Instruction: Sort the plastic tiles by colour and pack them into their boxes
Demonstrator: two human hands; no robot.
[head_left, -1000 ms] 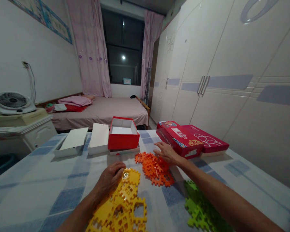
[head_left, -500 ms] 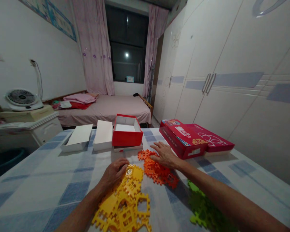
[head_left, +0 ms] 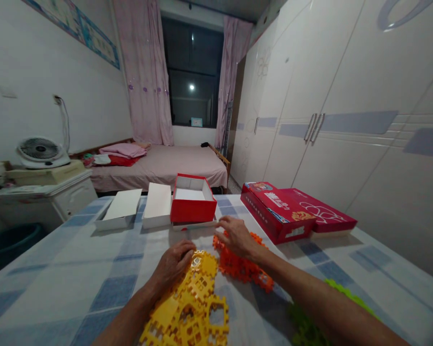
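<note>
My left hand (head_left: 176,262) rests on the table against the upper left edge of a pile of yellow plastic interlocking tiles (head_left: 191,307). Its fingers lie loosely curved and grip no tile that I can see. Over the far left edge of a pile of orange interlocking tiles (head_left: 243,266) is my right hand (head_left: 236,236), bent fingers apart and pointing left. It partly covers the orange pile; nothing shows held in it. Green tiles (head_left: 305,327) lie at the lower right, partly hidden beneath my right forearm.
Behind the piles stand an open red box (head_left: 193,211) and two pale box parts, a middle one (head_left: 157,204) and a left one (head_left: 120,209). Closed red boxes (head_left: 277,206) lie at the right on the checked tablecloth (head_left: 65,274). A wardrobe (head_left: 375,178) flanks the table's right side.
My right hand has moved left and slightly towards me across the orange pile, uncovering its far right side. The right forearm covers more of the green tiles. My left hand stays beside the yellow tiles.
</note>
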